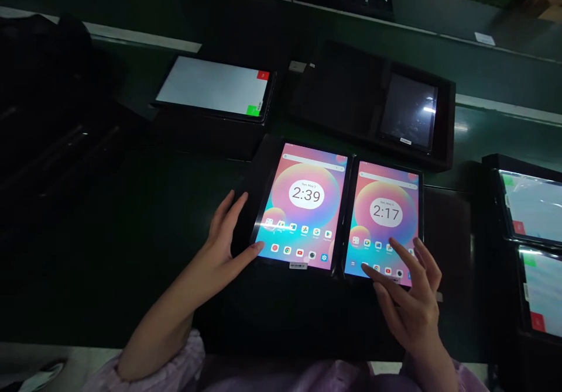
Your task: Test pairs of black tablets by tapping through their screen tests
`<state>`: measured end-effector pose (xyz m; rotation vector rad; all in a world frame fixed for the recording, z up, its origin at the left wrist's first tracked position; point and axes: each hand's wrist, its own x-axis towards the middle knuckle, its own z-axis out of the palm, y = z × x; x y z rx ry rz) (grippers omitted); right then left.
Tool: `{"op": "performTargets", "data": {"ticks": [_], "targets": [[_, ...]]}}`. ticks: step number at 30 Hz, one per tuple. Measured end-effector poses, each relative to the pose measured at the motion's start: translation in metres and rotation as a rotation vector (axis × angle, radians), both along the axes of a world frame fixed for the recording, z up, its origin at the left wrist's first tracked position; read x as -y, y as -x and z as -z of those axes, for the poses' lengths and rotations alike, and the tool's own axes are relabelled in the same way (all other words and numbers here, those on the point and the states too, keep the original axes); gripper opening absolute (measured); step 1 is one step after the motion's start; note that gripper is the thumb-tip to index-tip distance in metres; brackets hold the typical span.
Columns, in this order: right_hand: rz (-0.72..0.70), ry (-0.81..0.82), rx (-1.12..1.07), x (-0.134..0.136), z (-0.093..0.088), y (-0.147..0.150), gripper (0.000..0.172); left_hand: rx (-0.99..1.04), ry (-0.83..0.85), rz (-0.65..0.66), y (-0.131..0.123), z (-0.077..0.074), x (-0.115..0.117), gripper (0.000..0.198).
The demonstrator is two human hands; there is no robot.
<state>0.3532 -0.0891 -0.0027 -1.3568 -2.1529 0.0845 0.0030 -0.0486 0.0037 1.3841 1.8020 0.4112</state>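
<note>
Two lit tablets lie side by side in front of me on a dark tray (443,216). The left tablet (302,205) shows 2:39, the right tablet (384,213) shows 2:17; both display a pink home screen with app icons. My left hand (223,240) rests open at the left tablet's left edge, thumb touching its lower corner. My right hand (410,292) hovers over the right tablet's lower part, fingers spread, fingertips on or just above the icon row.
A tablet with a white screen (215,85) lies at the back left, a dark tablet (410,111) in a black tray at the back. Two more lit tablets (533,205) (542,289) sit at the right edge. The bench surface is dark green.
</note>
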Motion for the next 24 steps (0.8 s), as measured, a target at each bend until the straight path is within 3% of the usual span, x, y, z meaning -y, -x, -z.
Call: {"op": "performTargets", "data": {"ticks": [7,15,20,24], "targets": [[-0.024,0.041,0.028,-0.002,-0.003,0.009,0.025,0.033,0.002,-0.003,-0.003,0.001,-0.003,0.092],[0.154,-0.092,-0.203,0.009,0.005,-0.013,0.040,0.134,0.001,-0.032,0.005,0.004,-0.001,0.095],[0.164,-0.129,-0.223,0.005,0.007,-0.014,0.042,0.142,-0.005,0.006,0.011,0.005,0.000,0.097],[0.143,-0.095,-0.186,0.000,0.002,-0.010,0.039,0.151,-0.019,-0.058,0.011,0.005,-0.002,0.097]]}}
